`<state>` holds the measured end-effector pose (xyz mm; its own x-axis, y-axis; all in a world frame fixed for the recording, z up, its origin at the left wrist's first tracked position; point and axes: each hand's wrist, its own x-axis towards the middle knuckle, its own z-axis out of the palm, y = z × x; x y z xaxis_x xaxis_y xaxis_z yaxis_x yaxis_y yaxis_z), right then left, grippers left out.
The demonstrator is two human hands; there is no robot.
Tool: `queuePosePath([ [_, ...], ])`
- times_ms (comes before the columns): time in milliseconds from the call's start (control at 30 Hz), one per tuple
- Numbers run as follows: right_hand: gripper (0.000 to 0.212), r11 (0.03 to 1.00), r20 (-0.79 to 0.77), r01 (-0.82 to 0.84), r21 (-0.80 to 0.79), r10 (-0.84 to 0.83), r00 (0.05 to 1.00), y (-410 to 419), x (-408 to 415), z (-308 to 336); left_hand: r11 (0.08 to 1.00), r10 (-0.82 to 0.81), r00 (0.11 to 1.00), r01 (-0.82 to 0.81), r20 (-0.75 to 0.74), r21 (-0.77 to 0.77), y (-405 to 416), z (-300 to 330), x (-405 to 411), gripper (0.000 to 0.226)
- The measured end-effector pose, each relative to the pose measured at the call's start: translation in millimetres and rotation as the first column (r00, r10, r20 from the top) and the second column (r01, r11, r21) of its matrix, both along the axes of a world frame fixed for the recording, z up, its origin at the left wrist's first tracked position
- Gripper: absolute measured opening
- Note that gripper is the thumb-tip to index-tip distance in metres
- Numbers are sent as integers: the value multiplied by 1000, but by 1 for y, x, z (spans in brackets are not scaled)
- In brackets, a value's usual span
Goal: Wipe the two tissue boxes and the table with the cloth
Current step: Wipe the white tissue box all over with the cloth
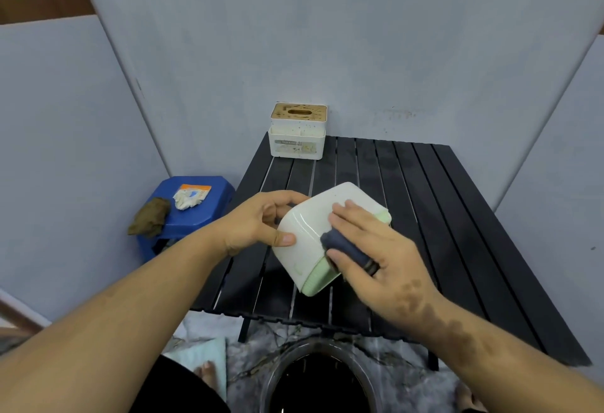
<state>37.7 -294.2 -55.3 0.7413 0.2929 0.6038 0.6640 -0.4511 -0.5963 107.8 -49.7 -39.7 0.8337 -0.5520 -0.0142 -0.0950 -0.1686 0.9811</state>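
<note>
Cloth [340, 244] under right hand [376, 249], against left-held tissue box [307, 233].

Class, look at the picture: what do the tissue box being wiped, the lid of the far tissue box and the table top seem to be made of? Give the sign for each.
Held tissue box: probably smooth, glossy plastic; light glints along its rounded edge.
Far lid: looks like wood or bamboo; tan, matt, speckled with dark spots.
Table: black matt slats, perhaps painted metal; the look leaves it open.
</note>
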Motion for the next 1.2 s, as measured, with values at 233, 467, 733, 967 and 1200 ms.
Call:
queuePosePath([
  [233, 48, 943, -313, 266, 199, -196, 929, -36, 30, 9, 994, 111, 994, -111, -20, 7, -15, 11, 5, 60],
  [467, 43, 942, -299, 173, 287, -83, 951, -15, 6, 27, 986, 164, 978, -161, -127, 33, -26, 24, 6, 52],
  [733, 44, 970, -104, 204, 129, -192, 976, -17, 2, 54, 980, 184, 965, -167, -187, 106, -47, 47, -12, 64],
  [967, 50, 970, -64, 157, -183, -171, 983, -6, 14, 66, 975, 208, 961, -189, -182, 115, -60, 53, -21, 89],
  [1200, 42, 987, -196, 159, -17, -159, 968, -23, 20, 75, 966, 253, 937, -230, -240, 120, -56, 54, -18, 65],
])
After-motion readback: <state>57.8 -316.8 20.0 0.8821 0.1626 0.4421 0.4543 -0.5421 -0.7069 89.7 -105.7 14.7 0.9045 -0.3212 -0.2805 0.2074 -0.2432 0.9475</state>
